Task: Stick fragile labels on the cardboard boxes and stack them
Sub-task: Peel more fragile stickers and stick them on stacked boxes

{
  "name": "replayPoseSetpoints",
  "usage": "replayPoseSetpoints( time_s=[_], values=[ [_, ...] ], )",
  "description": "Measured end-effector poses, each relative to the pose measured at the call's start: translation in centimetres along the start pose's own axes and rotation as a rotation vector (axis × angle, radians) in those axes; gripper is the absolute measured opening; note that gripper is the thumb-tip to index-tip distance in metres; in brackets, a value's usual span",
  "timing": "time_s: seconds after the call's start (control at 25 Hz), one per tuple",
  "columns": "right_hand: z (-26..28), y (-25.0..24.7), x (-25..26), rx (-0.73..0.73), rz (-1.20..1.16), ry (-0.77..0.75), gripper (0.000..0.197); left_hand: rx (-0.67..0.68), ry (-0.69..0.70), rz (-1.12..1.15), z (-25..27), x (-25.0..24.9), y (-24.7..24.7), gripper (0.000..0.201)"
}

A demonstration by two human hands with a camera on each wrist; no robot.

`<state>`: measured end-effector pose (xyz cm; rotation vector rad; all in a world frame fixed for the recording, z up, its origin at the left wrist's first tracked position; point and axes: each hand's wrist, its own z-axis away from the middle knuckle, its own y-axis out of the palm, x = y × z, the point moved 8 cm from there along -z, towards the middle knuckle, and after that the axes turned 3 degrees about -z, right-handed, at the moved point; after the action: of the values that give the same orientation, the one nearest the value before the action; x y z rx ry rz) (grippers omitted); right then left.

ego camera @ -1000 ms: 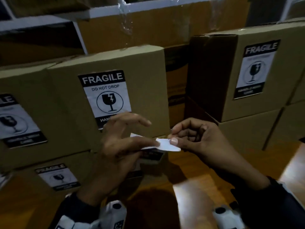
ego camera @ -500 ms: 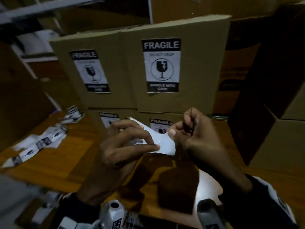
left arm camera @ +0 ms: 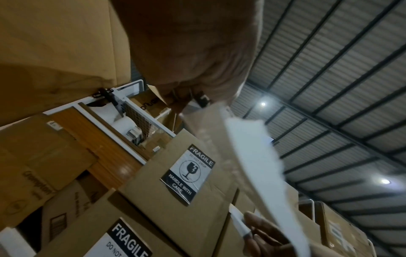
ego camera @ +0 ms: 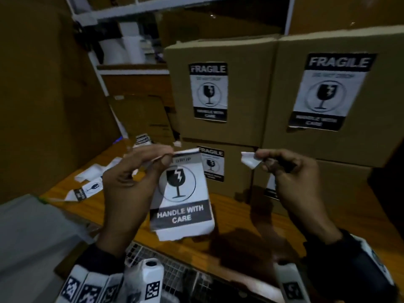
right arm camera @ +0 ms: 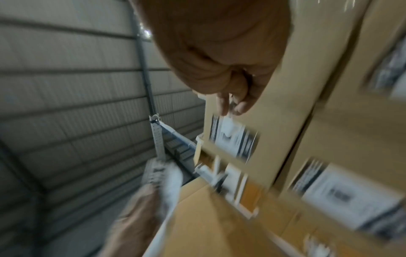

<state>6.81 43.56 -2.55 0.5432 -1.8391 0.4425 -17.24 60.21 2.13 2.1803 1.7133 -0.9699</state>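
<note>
At nine o'clock I see loose label scraps [ego camera: 87, 186] lying on the table [ego camera: 229, 232]. My left hand [ego camera: 131, 182] pinches the top edge of a fragile label [ego camera: 182, 200], which hangs free with its print toward me. At three o'clock my right hand [ego camera: 290, 178] pinches a small white paper strip [ego camera: 250, 160], apart from the label. Behind at twelve o'clock stand stacked cardboard boxes [ego camera: 251, 95], already labelled.
</note>
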Motion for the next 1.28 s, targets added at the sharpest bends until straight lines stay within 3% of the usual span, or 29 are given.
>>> replayPoseSetpoints(
  time_s=[0.12,0.28,0.36,0.52,0.64,0.8,0.96,1.08,1.12,1.2,1.28],
  values=[
    [-0.2,6.4,-1.0,0.095,-0.14,0.084,0.029,-0.105,-0.202,0.07,-1.2,4.4,-3.7,0.015],
    [-0.8,13.7,-3.6,0.167,-0.189,0.143,0.036,-0.206,-0.27,-0.013,-1.0,8.4,-9.5,0.015],
    [-0.9,17.7,-5.0,0.215,-0.197,0.114,0.035,-0.277,-0.331,-0.047,-0.5,11.2,-12.5,0.016],
    [-0.2,28.1,-7.2,0.444,-0.202,0.038,0.029,-0.434,-0.377,-0.14,1.2,15.1,-19.2,0.016],
    [0.3,35.2,-9.2,0.513,-0.226,0.011,0.032,-0.525,-0.422,-0.219,3.0,17.3,-24.0,0.015],
    [3.2,46.4,-12.8,0.712,-0.212,0.138,0.023,-0.635,-0.496,-0.331,6.0,20.4,-32.5,0.016],
    [6.8,59.0,-15.9,0.861,-0.14,0.243,0.032,-0.672,-0.501,-0.394,6.6,24.5,-41.1,0.02],
    [10.1,68.5,-17.7,0.891,-0.173,0.31,0.01,-0.664,-0.535,-0.424,6.8,28.8,-48.4,0.017],
    [11.2,71.4,-18.5,0.903,-0.16,0.337,0.012,-0.665,-0.552,-0.441,6.9,30.1,-51.0,0.017],
    [13.6,76.5,-19.9,0.992,-0.107,0.352,0.015,-0.666,-0.562,-0.461,6.7,32.1,-55.4,0.016],
    [15.5,81.4,-21.7,1.12,0.039,0.276,0.01,-0.687,-0.566,-0.465,6.5,33.7,-59.4,0.016]
  ],
)
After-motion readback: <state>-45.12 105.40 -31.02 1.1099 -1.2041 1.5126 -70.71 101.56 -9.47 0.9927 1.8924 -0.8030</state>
